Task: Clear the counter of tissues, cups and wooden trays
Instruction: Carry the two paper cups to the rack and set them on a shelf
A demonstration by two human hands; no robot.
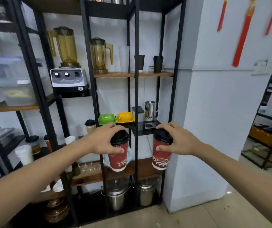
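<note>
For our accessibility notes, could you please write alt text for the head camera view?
A person holds two red paper cups with black lids in front of black metal shelving, the left hand gripping the left cup and the right hand gripping the right cup. The shelves carry two amber blender jugs, green and yellow dishes and a steel milk pitcher.

Pretty bright, even indoor light with soft shadows. Wide-angle lens bends the shelf posts [136,96] near the frame edges, and the left side and upper right look motion-blurred.
</note>
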